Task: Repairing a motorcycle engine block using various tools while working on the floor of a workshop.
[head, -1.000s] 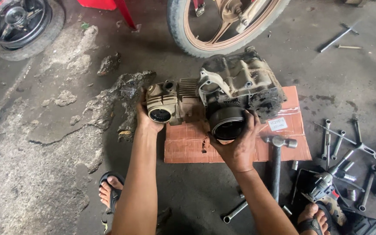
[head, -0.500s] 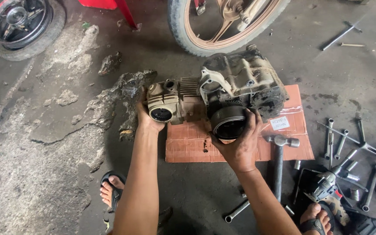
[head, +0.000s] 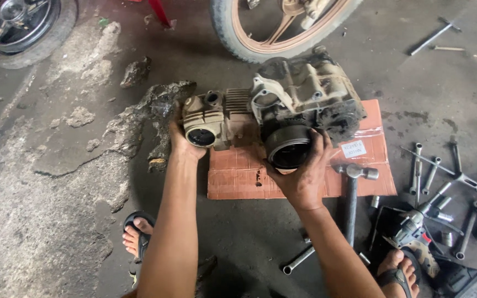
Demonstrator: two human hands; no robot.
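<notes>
The motorcycle engine point(head: 282, 113) sits at the far edge of the cardboard sheet point(head: 238, 176). The left hand point(head: 180, 144) grips its cylinder head end; the right hand point(head: 303, 174) has its fingers spread wide around the round cover. The engine looks heavy, rigid and greasy, so both ends probably need a firm hold.

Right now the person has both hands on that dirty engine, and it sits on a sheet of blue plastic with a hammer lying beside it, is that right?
Not quite: the head view shows brown cardboard, not blue plastic. Otherwise yes: the left hand and right hand grip the engine, and the hammer lies beside it.
</notes>
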